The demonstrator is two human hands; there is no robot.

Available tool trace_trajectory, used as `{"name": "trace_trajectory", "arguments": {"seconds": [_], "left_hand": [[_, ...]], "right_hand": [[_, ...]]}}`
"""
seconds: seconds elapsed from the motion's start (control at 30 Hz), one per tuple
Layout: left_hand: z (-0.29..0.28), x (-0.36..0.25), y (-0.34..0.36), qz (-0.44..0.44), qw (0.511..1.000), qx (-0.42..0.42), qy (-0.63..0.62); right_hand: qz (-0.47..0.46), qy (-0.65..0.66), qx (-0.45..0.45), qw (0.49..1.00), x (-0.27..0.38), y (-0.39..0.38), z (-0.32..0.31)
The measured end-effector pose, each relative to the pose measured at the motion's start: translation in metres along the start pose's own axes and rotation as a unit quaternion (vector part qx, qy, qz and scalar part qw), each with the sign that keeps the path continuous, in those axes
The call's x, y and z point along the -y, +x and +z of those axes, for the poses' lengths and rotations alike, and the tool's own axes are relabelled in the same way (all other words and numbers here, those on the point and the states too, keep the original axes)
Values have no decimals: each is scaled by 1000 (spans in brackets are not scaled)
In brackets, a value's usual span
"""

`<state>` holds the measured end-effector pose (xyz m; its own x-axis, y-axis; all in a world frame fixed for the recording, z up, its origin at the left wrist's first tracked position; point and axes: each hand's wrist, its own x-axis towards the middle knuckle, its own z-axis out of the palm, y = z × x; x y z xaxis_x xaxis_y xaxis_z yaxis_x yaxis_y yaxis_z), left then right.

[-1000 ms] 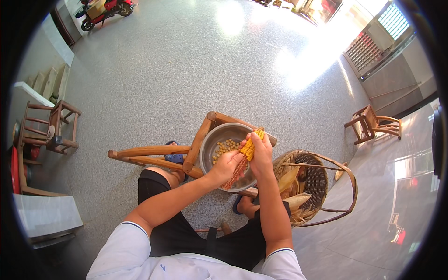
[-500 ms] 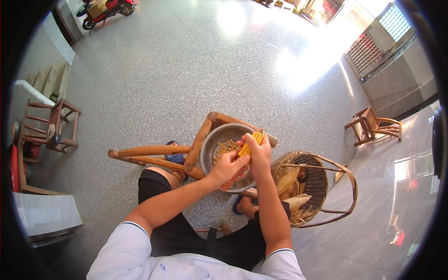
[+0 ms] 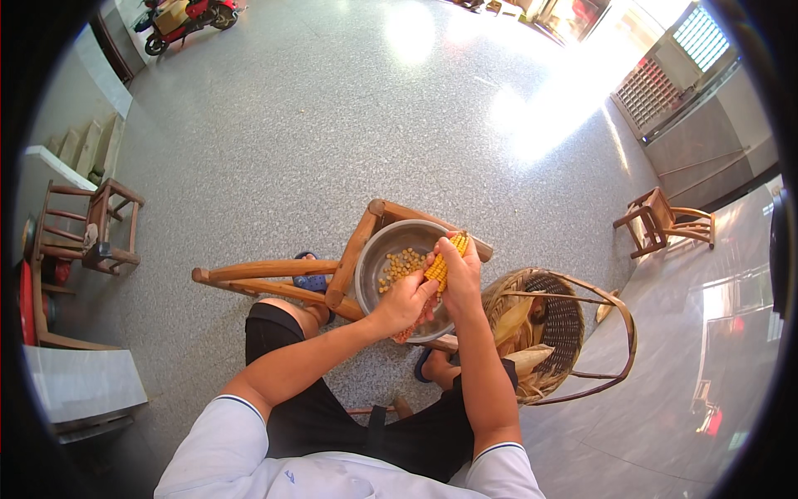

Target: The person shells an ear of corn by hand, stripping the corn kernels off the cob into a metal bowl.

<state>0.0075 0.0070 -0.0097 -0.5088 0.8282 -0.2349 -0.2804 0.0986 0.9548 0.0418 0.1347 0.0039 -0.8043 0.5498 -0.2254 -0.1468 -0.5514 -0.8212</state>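
The head-worn fisheye looks down from close above the hands (image 3: 406,301), with floor (image 3: 291,133) beyond.

Spread across a speckled floor (image 3: 291,141): basket (image 3: 565,331), two chairs (image 3: 100,219) (image 3: 657,213) and a wooden frame (image 3: 355,252) with a basin (image 3: 374,259) set on top.

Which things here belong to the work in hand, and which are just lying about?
In the work:
- left hand and right hand, gripping a corn cob
- metal bowl with loose kernels
- wooden frame beneath it
- probably the basket holding husks

Just about:
- red scooter
- left-side chair
- right-side chair
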Motion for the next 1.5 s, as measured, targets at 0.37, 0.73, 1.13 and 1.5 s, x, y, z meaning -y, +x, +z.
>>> {"name": "trace_trajectory", "arguments": {"seconds": [0.37,0.73,1.13,1.5], "left_hand": [[-1,-3,2,-86,973,20,-213],[-12,12,3,-70,968,-66,-232],[-32,19,4,-40,994,-100,5],[-29,-26,7,-41,999,8,-27]], "right_hand": [[30,17,29,999,-1,5,-11],[-15,-29,52,998,3,1,-2],[-31,-48,18,998,13,2,-1],[-33,-110,90,989,-1,-4,4]]}}
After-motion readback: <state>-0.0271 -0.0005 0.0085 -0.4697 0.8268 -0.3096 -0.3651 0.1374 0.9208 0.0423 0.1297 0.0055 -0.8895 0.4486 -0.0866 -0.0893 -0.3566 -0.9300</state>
